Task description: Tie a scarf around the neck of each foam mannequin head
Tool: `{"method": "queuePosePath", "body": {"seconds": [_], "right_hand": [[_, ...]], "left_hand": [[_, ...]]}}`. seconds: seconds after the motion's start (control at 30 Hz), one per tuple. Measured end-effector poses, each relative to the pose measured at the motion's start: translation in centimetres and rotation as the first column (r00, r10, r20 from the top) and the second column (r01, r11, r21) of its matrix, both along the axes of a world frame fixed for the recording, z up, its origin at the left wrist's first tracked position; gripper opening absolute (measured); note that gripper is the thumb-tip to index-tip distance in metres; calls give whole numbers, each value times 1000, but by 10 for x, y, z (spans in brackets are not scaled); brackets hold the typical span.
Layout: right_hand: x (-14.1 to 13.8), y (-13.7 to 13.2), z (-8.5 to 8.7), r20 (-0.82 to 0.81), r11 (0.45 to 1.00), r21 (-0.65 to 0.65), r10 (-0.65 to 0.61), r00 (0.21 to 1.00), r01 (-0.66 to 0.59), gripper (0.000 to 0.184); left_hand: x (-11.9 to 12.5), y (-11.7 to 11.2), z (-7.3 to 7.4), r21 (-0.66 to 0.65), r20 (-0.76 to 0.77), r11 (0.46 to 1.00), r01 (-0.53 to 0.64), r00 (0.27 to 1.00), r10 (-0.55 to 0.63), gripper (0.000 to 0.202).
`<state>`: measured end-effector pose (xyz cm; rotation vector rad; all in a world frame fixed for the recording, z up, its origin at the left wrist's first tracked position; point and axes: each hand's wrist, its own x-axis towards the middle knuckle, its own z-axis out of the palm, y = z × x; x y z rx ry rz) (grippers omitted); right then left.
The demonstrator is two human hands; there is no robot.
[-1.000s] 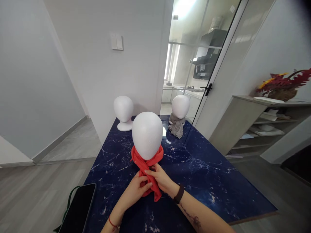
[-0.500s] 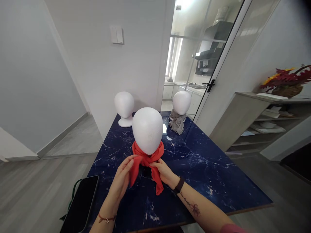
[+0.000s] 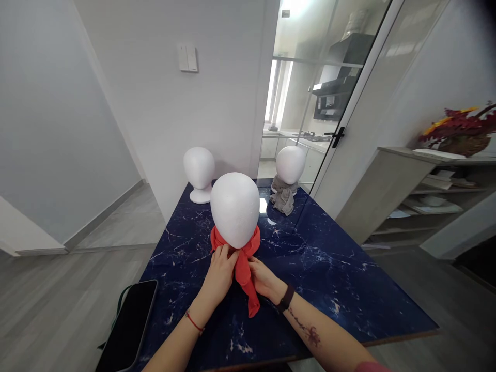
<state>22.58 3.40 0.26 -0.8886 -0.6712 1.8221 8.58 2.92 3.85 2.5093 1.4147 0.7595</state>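
Note:
A white foam mannequin head [image 3: 234, 206] stands in front of me with a red scarf [image 3: 243, 271] wrapped round its neck. My left hand [image 3: 220, 271] has its fingers closed on the scarf just under the chin, left of the hanging end. My right hand [image 3: 265, 279] grips the scarf from the right side, its thumb towards the knot and its other fingers partly hidden behind the cloth. One scarf end hangs down between my hands towards the table. The other end is hidden behind my left hand.
On the dark blue marbled table [image 3: 318, 279], a bare white mannequin head [image 3: 199, 168] stands back left. Another head [image 3: 290, 164] with a grey scarf [image 3: 282, 199] is back right. A black phone [image 3: 127, 325] lies at the left edge. A shelf unit [image 3: 406, 181] stands right.
My left hand has moved right and up to the scarf's neck part, taking the left end out of sight. The visible hanging end now falls from the middle, in front. My right hand stays almost in place.

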Motion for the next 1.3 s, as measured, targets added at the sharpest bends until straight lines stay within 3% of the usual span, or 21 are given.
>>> {"method": "queuePosePath", "body": {"seconds": [0.13,0.33,0.43,0.53,0.6,0.77,0.83,0.87,0.93,0.97,1.0,1.07,1.13,1.17,1.3], "right_hand": [[1,0,2,-18,999,-2,-45,999,45,30],[0,-1,8,47,972,194,-147,988,136,29],[0,-1,8,73,957,239,-185,980,163,31],[0,0,6,89,949,273,-189,978,158,32],[0,1,4,109,948,282,-182,977,145,32],[-1,0,2,183,972,229,-101,978,57,33],[0,0,2,162,983,178,-81,983,51,33],[0,0,2,138,989,137,-69,988,50,32],[2,1,2,52,1000,24,-12,999,11,27],[2,2,3,-11,999,-40,33,999,-33,25],[3,3,4,-81,991,-98,78,994,-86,24],[3,5,6,-200,966,-183,146,969,-184,23],[3,6,6,-243,951,-225,157,957,-213,21],[3,7,6,-231,954,-220,150,961,-202,21],[4,8,0,-62,993,-102,47,997,-53,23]], "left_hand": [[-1,5,-3,43,17,998,41,999,-42,48],[-10,12,-13,-61,256,994,89,964,-71,43],[-10,13,-13,-30,220,999,23,975,-16,38],[-7,14,-12,18,154,998,-66,986,62,33],[-6,14,-10,26,150,998,-55,987,51,25],[-5,16,-9,-26,299,999,-47,953,53,22],[-3,15,-13,-55,416,983,-176,891,183,22],[-2,14,-16,-81,491,957,-277,825,280,25],[0,11,-23,-218,646,875,-432,608,462,38],[1,10,-27,-332,701,842,-426,486,522,42],[2,9,-30,-448,737,825,-344,380,559,43],[4,8,-33,-587,779,808,-54,233,582,40],[5,8,-33,-597,801,786,162,177,572,41],[4,8,-32,-592,805,782,196,177,566,43],[-6,11,-26,-662,735,734,151,323,596,49]]}}
